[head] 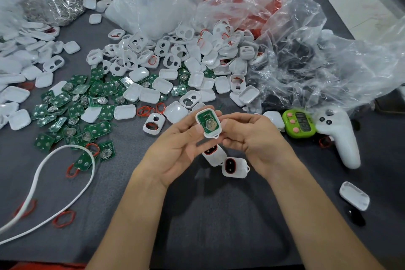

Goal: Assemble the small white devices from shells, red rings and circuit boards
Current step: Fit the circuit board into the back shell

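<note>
Both hands hold one white shell (208,123) above the table's middle, with a green circuit board and its coin cell seated inside, facing me. My left hand (175,149) pinches the shell's left side with thumb and fingers. My right hand (252,136) grips its right side, fingers curled. Beneath my hands lie two assembled white devices (234,167) with red-ringed dark openings. A heap of white shells (175,57) lies beyond, green circuit boards (76,112) lie to the left, and loose red rings (151,110) sit just beyond my hands.
Crumpled clear plastic bags (295,50) crowd the back and right. A green timer (299,124) and a white controller (341,136) lie at right, with a single white shell (354,195) nearer me. A white cable (43,193) loops at the left. The grey mat (208,215) lies under my forearms.
</note>
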Demonstrator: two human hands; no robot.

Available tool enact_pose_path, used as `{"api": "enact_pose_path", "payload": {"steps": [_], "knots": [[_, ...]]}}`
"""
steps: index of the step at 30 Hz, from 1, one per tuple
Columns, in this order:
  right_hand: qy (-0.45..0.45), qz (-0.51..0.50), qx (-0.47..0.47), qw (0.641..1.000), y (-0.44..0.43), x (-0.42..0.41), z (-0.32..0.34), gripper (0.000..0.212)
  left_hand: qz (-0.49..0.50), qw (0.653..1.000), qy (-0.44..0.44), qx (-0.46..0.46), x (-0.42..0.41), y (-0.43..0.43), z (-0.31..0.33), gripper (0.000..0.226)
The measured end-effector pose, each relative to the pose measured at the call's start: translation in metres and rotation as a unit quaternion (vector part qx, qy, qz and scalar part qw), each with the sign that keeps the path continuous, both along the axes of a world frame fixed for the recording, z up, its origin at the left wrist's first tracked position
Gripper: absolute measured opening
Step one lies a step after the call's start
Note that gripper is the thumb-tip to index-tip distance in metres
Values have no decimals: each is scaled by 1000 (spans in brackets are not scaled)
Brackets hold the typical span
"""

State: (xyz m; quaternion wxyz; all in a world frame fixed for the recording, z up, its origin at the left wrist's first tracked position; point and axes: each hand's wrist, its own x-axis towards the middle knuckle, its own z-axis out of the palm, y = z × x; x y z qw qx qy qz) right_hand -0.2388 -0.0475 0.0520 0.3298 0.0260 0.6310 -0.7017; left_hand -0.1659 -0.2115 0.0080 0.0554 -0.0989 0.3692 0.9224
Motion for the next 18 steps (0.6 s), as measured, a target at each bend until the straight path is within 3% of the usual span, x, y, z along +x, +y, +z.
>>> {"api": "enact_pose_path", "payload": {"steps": [3,6,8,16,18], "knots": [[115,-61,116,985,4,-18,-1,15,8,1000,5,16,-1,-3,-5,53],[306,-75,312,896,10,-48,4,14,13,999,4,29,-1,-8,-9,46],[379,-41,378,844,5,-64,10,19,17,999,4,35,-2,-11,-11,45],[468,138,473,734,-43,-98,-7,48,24,999,10,48,-5,-16,-8,42],[491,151,483,709,-50,-100,-11,44,28,998,8,48,-5,-18,-7,40]]}}
